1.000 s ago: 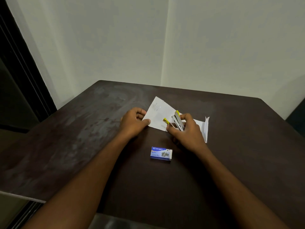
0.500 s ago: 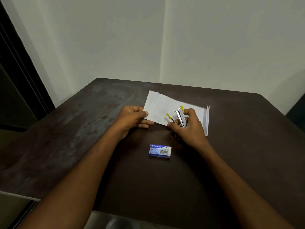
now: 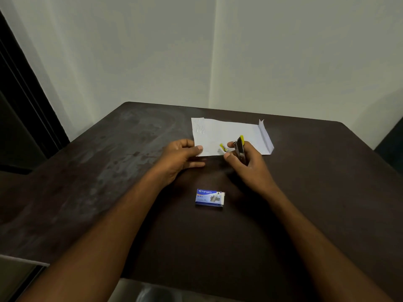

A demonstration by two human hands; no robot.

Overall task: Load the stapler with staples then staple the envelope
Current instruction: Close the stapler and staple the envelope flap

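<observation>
The right grip (image 3: 246, 166) still curls round the stapler (image 3: 239, 147), upright at the near edge of the envelope (image 3: 229, 131). The left grip (image 3: 178, 158) pinches the near-left corner; the envelope has swung squarer on the bench (image 3: 109, 171). The staple box (image 3: 209, 197) stays nearer the person.

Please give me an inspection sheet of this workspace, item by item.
Surface: dark brown table, worn patches at left.
Job's things: white envelope on table, flap raised at right; stapler with yellow parts; blue staple box, apart, nearer the person.
Clutter: nothing seen.
Hands: left hand pinches envelope's near left corner; right hand grips stapler.
Cables: nothing seen.
Surroundings: pale walls; dark door frame at left.
</observation>
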